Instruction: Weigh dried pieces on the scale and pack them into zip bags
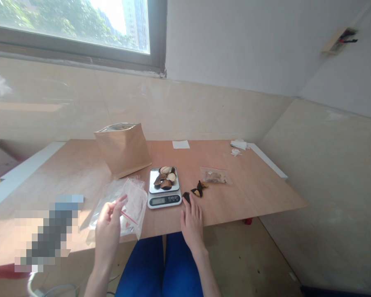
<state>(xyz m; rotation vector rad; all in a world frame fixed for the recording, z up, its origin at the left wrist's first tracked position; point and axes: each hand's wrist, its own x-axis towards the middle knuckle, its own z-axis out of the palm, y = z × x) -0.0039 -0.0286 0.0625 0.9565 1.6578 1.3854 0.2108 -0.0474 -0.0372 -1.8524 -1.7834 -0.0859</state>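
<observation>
1. Right hand: fingers touch a dark piece on the table beside the scale; whether gripping, I cannot tell.
2. Left hand: fingers pinch a clear zip bag.
3. Brown and pale pieces lie on the scale.
4. Farther back, an upright paper bag.

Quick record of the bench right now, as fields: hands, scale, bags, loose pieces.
Left hand: the left hand appears to pinch a clear bag with a red strip
Right hand: the right hand has its fingertips at a dark piece beside the scale
Scale: the scale bears a cluster of brown and pale pieces; reading too small to tell
Paper bag: the brown paper bag stands upright, open, behind the clear bag
Filled bag: the filled bag lies right of the scale
Loose pieces: dark pieces between scale and filled bag
</observation>
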